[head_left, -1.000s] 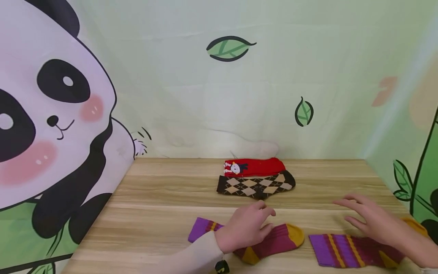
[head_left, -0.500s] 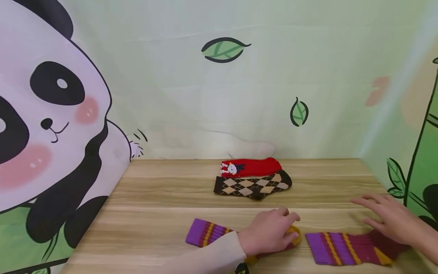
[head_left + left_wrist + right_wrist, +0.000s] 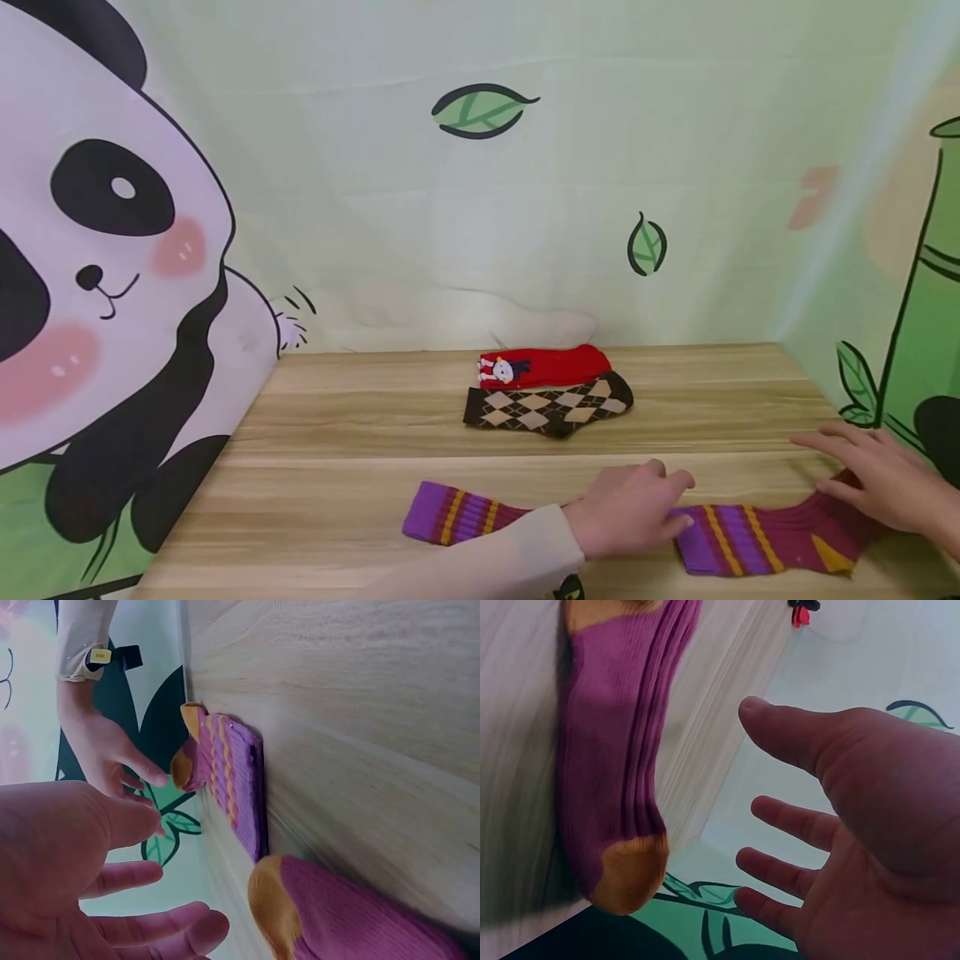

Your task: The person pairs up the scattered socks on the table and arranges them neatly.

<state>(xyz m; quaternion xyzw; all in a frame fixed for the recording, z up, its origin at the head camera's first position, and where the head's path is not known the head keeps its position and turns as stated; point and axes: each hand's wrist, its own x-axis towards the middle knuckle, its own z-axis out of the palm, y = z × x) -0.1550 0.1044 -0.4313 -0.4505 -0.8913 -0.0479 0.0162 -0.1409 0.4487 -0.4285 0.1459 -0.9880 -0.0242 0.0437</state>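
Note:
Two striped socks in purple, maroon and mustard lie near the front of the table. Over the toe end of the left striped sock (image 3: 450, 512) hovers my left hand (image 3: 630, 508), its fingers loosely bent and holding nothing; it hides much of that sock. My right hand (image 3: 873, 475) is above the foot of the right striped sock (image 3: 750, 537), covering its toe in the head view. In the right wrist view, that hand's thumb and fingers are spread apart, away from the sock (image 3: 615, 750). The left wrist view shows the left palm (image 3: 45, 862) with nothing in it.
Farther back on the wooden table (image 3: 337, 433) lie a red sock (image 3: 566, 367) with a cartoon figure and a black-and-tan argyle sock (image 3: 547, 408), side by side. Behind the table's back edge hangs a pale green panda-printed cloth (image 3: 375, 208).
My left hand has moved right along the left striped sock, toward its toe. My right hand has shifted right too. The camera view has turned slightly right; the back socks stay put.

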